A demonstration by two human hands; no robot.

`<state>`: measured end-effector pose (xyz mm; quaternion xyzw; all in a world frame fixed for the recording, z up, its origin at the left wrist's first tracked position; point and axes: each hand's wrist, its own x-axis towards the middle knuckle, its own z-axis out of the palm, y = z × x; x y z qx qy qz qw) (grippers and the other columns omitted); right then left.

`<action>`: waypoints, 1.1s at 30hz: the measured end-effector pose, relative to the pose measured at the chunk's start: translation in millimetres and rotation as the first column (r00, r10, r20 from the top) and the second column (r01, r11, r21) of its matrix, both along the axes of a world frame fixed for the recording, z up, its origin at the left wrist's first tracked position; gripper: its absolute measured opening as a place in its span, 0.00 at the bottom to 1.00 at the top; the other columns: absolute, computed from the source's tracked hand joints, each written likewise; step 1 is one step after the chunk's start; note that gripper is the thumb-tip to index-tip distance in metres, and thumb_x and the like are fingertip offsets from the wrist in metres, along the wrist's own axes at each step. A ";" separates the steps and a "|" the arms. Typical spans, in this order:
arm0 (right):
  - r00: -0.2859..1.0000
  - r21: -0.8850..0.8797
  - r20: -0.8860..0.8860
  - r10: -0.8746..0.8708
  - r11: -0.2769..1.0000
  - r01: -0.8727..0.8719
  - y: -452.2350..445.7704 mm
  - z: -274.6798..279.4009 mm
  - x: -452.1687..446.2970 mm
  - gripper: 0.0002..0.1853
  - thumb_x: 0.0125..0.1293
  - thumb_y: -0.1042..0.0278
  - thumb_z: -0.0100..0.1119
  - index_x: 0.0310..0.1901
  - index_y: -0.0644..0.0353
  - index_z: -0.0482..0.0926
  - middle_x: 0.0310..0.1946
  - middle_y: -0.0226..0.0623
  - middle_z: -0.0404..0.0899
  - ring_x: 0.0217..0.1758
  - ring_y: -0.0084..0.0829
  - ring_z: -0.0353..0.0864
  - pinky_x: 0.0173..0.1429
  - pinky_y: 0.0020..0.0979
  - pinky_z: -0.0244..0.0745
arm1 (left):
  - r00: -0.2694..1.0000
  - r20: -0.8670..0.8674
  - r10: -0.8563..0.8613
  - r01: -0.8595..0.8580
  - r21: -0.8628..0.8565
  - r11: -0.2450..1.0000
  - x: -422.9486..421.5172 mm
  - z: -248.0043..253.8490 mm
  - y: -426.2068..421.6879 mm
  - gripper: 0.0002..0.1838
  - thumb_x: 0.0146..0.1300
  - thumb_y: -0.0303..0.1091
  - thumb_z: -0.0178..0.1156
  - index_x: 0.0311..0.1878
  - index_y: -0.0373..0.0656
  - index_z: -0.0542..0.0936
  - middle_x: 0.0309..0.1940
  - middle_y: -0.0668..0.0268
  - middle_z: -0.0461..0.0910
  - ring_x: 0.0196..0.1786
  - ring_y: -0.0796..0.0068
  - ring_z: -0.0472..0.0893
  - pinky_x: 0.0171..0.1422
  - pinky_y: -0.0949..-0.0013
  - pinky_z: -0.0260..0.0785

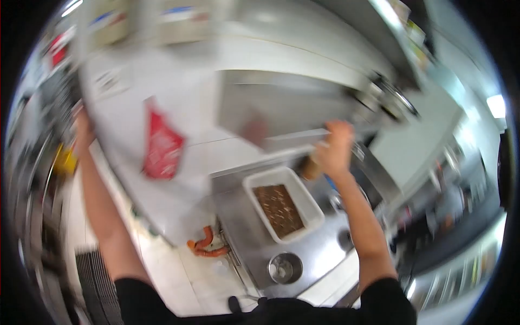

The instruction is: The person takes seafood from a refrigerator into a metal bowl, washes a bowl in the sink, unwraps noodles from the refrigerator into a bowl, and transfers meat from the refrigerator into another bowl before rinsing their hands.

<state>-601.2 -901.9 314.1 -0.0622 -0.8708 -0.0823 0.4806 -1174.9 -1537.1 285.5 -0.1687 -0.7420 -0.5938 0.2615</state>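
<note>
While a broad white surface fills the left and middle of the view, with the person's left hand at its far edge, a steel counter spreads nearer the body, below and to the right. On this counter stands a white tub, a layer of brown food across its base; its long axis slants from upper left to lower right. Smaller than the tub, a red packet lies on the white surface, between the two hands but well apart from both.

Of the hands, the right is clearly the nearer to the tub, just past its far right corner, while the left is well away from it. Blurred as it is, the right hand appears clenched around the top of a brown jar. Whether the left grasps the edge or only rests there, I cannot tell.

By the counter's left edge is an orange piece; nearer the body than the tub sits a steel cup. Smallest, the jar lies below and left of the right palm, just beside the tub's rim; contact between them is unclear.
</note>
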 end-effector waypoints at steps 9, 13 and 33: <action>0.998 0.205 -0.047 -0.030 0.978 0.039 4.3 -6.3 -13.8 0.29 0.61 0.71 0.63 0.63 0.67 0.66 0.60 0.54 0.68 0.67 0.54 0.64 0.77 0.54 0.48 | 0.956 0.258 0.140 -0.235 0.387 0.892 82.2 15.3 62.2 0.39 0.77 0.57 0.33 0.67 0.27 0.69 0.66 0.41 0.71 0.71 0.49 0.69 0.76 0.54 0.54; 0.997 0.265 -0.069 0.036 0.964 -0.017 1.1 -4.7 -16.9 0.24 0.65 0.71 0.60 0.60 0.68 0.67 0.54 0.52 0.70 0.56 0.52 0.68 0.62 0.48 0.62 | 0.902 0.297 0.313 -0.339 0.038 0.940 134.6 34.0 66.0 0.25 0.78 0.42 0.32 0.66 0.41 0.71 0.69 0.52 0.70 0.75 0.45 0.64 0.75 0.26 0.44; 0.960 0.139 0.042 -0.278 0.953 0.270 2.8 -10.9 -19.8 0.27 0.67 0.75 0.53 0.66 0.72 0.60 0.60 0.59 0.66 0.65 0.57 0.64 0.69 0.53 0.59 | 0.896 0.288 0.338 -0.431 0.383 0.817 139.2 -35.7 75.0 0.27 0.71 0.45 0.41 0.65 0.44 0.77 0.66 0.59 0.75 0.76 0.59 0.63 0.82 0.41 0.36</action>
